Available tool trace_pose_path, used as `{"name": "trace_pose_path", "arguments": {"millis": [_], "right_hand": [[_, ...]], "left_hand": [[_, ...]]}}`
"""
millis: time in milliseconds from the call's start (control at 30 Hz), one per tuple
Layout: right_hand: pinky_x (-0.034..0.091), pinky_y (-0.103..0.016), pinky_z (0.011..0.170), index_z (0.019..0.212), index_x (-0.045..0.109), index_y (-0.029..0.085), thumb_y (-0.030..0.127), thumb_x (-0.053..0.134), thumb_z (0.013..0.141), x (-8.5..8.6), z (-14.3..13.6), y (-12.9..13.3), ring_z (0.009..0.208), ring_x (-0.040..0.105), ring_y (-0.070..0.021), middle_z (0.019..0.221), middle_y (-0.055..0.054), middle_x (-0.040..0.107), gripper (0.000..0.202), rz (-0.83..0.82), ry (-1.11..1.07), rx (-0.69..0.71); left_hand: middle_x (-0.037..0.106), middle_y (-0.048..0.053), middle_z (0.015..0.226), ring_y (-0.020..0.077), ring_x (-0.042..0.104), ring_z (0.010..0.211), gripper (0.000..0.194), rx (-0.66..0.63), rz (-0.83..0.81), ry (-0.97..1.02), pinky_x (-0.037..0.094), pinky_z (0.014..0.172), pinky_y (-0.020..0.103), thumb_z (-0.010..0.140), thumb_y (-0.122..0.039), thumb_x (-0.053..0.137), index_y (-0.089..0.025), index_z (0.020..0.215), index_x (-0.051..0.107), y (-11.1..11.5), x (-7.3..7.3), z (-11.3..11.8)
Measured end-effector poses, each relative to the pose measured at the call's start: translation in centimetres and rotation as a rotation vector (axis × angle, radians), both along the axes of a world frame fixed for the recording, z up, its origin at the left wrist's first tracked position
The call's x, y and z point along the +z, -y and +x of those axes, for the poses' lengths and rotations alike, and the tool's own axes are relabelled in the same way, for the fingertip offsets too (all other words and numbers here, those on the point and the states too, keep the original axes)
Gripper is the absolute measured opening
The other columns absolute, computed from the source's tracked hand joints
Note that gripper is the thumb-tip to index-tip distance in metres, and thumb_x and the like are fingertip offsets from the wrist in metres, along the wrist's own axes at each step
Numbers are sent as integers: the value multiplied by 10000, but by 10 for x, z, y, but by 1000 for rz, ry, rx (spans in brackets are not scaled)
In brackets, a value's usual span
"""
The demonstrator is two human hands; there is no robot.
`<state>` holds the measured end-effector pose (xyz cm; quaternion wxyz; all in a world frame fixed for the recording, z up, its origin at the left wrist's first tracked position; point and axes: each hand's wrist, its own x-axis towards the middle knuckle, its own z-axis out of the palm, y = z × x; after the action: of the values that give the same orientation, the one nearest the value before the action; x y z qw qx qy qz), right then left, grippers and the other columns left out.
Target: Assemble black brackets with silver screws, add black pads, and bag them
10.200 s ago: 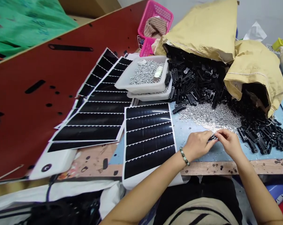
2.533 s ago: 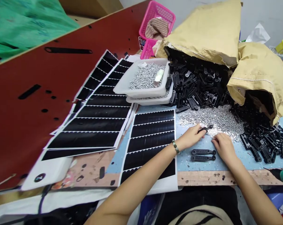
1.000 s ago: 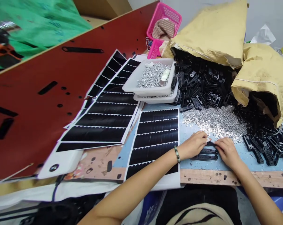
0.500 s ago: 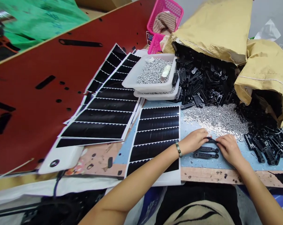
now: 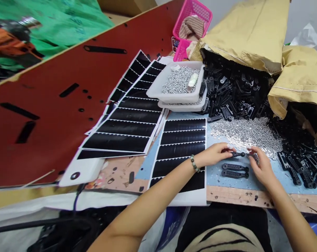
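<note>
My left hand (image 5: 219, 153) pinches one end of a black plastic arm (image 5: 238, 154), whose rounded tip points right. Just right of that tip, my right hand (image 5: 260, 164) has its thumb and index finger curled towards each other; a small dark part shows near them, too small to name. Two similar black arms (image 5: 235, 170) lie side by side on the blue mat (image 5: 216, 180), below my hands. Behind my hands is a pile of silver screws and nuts (image 5: 253, 134).
Black sticker sheets (image 5: 184, 150) lie left of the mat. White trays of screws (image 5: 154, 90) stand behind them. Paper sacks (image 5: 247, 31) spill black parts (image 5: 224, 92) at the back right, with more parts (image 5: 302, 168) at right. A red board (image 5: 55, 115) rises at left.
My right hand has come away from the held arm, leaving its tip uncovered. The view has shifted slightly, so things on the table appear further right.
</note>
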<state>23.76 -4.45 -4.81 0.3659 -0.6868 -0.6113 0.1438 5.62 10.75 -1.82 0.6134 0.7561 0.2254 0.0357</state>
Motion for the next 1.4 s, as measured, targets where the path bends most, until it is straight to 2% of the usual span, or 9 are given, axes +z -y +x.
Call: {"name": "trace_pose_path", "arguments": {"millis": [67,167,333,600,833,1000,1133,1300,1400], "right_hand": [[481,-384,847,1115,568,231,255,487,889,-1,4,4,947,603,-213,1032,-77,654,242,11,67,64],[473,-390,838,1005,632,243,240,496,906,-4,5,7,920,604,-209,968,-60,678,168,-14,146,182],[474,-392,827,987,656,230,258,482,927,-10,1,7,907,605,-208,947,-67,686,187,-5,152,179],[500,-371,810,978,667,234,241,494,919,-12,0,9,897,616,-195,941,-60,691,184,7,124,182],[511,-366,798,954,672,229,257,510,910,-13,-1,9,877,621,-199,936,-69,686,170,27,126,92],[498,-373,806,962,660,224,238,507,911,-13,-4,12,862,622,-199,929,-65,689,162,27,149,146],[456,-423,881,953,655,236,233,508,912,-11,-1,16,844,619,-196,930,-48,690,153,5,162,168],[477,-374,803,1015,641,224,288,491,915,-4,6,-6,912,584,-210,979,-78,631,191,-19,183,124],[444,-400,846,1136,588,200,343,532,892,-3,4,-37,1002,521,-250,1094,-118,573,289,14,382,113]], "left_hand": [[649,31,922,169,591,856,198,-43,29,-12,458,800,290,838,-261,549,-186,1002,631,5,-5,11],[631,33,894,176,576,859,136,-95,183,-17,442,806,291,839,-239,562,-185,925,652,9,-9,19],[623,48,953,201,545,971,132,-134,406,-9,386,916,324,863,-209,569,-199,930,682,8,-7,17],[621,45,940,193,554,943,172,-149,450,-14,393,883,301,888,-181,547,-194,990,685,12,-6,13],[628,42,914,184,553,921,164,-164,498,-21,400,859,287,900,-186,539,-188,954,694,4,-4,21],[641,39,941,173,560,931,155,-184,499,-44,400,863,274,900,-187,548,-180,951,695,4,-8,23],[646,34,945,164,569,912,158,-193,508,-39,403,859,267,904,-178,536,-179,942,690,8,-10,20],[645,33,908,174,571,892,161,-187,532,-82,411,843,278,902,-188,533,-181,933,690,16,-8,11],[645,24,911,178,575,906,150,-201,539,-96,410,860,286,891,-191,545,-200,926,691,22,-6,5]]}}
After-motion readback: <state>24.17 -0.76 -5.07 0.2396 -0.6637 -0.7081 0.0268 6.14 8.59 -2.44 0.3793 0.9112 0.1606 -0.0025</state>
